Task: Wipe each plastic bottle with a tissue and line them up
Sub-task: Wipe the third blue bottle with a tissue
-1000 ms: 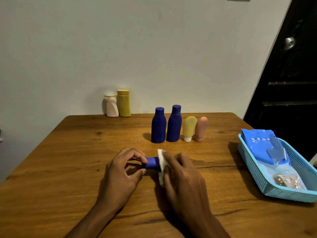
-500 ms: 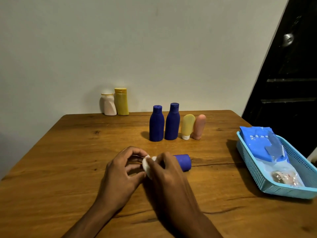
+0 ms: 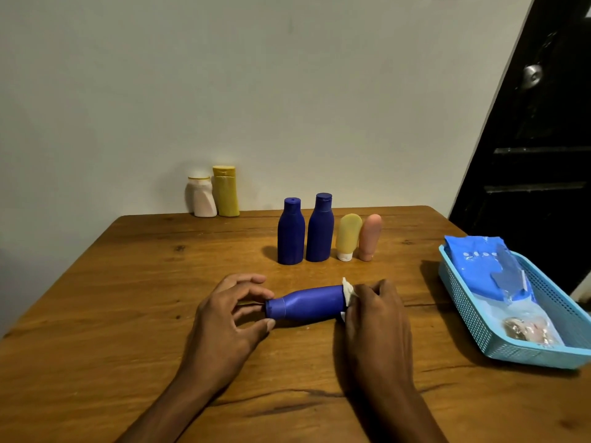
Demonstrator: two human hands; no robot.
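no legible labels. blue bottles: three; one (image 3: 308,304) lying on surface (image 3: 128,298), cap pinched in left hand (image 3: 224,318) grip, right hand (image 3: 374,314) grip holding tissue (image 3: 348,290) at its base; two (image 3: 305,231) upright. tubes (image 3: 358,236): two.

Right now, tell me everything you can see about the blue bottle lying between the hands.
The bottle is dark blue matte plastic with a round cap, lying on its side on the table, cap pointing left. The left hand pinches the cap between thumb and fingers. The right hand presses a white tissue round its base end. No label shows.
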